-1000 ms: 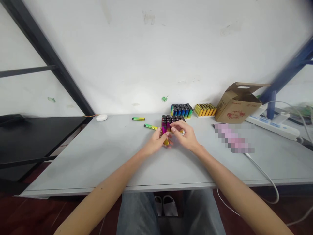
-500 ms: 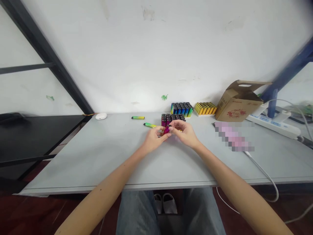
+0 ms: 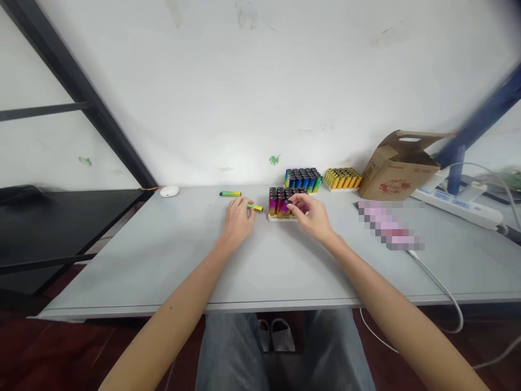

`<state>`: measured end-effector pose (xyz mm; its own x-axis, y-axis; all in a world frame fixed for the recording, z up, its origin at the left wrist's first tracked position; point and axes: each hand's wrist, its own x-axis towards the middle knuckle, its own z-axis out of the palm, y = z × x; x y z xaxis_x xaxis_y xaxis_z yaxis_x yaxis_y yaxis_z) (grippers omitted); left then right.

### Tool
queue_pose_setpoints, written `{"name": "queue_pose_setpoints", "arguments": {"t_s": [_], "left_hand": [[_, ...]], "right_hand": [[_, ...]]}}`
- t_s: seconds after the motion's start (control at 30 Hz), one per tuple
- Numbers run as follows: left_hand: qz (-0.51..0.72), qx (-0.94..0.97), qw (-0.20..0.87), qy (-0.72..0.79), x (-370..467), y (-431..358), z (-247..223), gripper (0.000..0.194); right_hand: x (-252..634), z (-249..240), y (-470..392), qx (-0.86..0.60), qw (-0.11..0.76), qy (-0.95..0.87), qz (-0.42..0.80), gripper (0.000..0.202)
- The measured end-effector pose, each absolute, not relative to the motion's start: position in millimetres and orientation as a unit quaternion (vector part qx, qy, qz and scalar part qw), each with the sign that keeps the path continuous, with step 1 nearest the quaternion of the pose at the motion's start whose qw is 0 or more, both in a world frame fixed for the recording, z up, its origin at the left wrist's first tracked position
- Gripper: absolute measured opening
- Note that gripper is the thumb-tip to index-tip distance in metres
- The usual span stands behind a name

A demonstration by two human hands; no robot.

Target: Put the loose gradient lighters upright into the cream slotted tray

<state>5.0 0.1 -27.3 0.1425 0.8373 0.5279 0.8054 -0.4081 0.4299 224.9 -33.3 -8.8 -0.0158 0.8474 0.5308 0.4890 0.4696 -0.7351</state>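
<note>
My left hand (image 3: 239, 218) is on the grey tabletop, its fingers closing on one end of a slim green-and-yellow tube (image 3: 257, 208) that lies flat. The rest of that tube sticks out to the right of the fingertips. With thumb and fingers, my right hand (image 3: 311, 215) pinches a purple-and-gold dark-topped tube (image 3: 283, 210) at the front of a white tray (image 3: 277, 219). Several matching tubes stand upright in this tray, partly hidden by my right hand. A second green-and-yellow tube (image 3: 230, 194) lies farther back, with a black end.
Behind stand blue-green tubes (image 3: 303, 181) and a tray of yellow tubes (image 3: 343, 179). An open cardboard box (image 3: 396, 176), a power strip (image 3: 459, 207) and a blurred pink item (image 3: 385, 225) with a white cable are at the right. A white case (image 3: 169, 191) sits at back left.
My hands have parted. The left went from the purple tube to the nearer green-and-yellow tube; the right brought the purple tube to the front of the tray.
</note>
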Motion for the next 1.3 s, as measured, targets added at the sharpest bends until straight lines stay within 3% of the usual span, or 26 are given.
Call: {"name": "queue_pose_setpoints", "arguments": {"t_s": [0.23,0.4,0.7,0.87,1.1,1.3], "left_hand": [[0.272,0.752,-0.040,0.599,-3.0,7.5,-36.9,0.030],[0.251,0.783,0.009,0.570,-4.4,9.8,-40.5,0.041],[0.242,0.789,0.013,0.565,-3.0,8.8,-36.4,0.027],[0.228,0.772,0.038,0.591,-5.0,9.8,-32.2,0.025],[0.205,0.751,0.006,0.628,-2.7,8.7,-32.6,0.019],[0.276,0.726,0.052,0.628,-0.8,4.2,-24.7,0.012]], "right_hand": [[225.4,-12.4,-31.1,-0.503,0.506,-0.687,0.138,0.016],[223.7,-15.0,-29.3,-0.502,0.510,-0.686,0.131,0.018],[223.4,-18.4,-27.4,-0.483,0.511,-0.697,0.137,0.020],[225.0,-20.9,-27.9,-0.479,0.482,-0.732,0.042,0.022],[227.7,-17.2,-27.1,-0.465,0.393,-0.762,-0.221,0.024],[226.6,-19.4,-27.0,-0.458,0.355,-0.791,-0.196,0.033]]}}
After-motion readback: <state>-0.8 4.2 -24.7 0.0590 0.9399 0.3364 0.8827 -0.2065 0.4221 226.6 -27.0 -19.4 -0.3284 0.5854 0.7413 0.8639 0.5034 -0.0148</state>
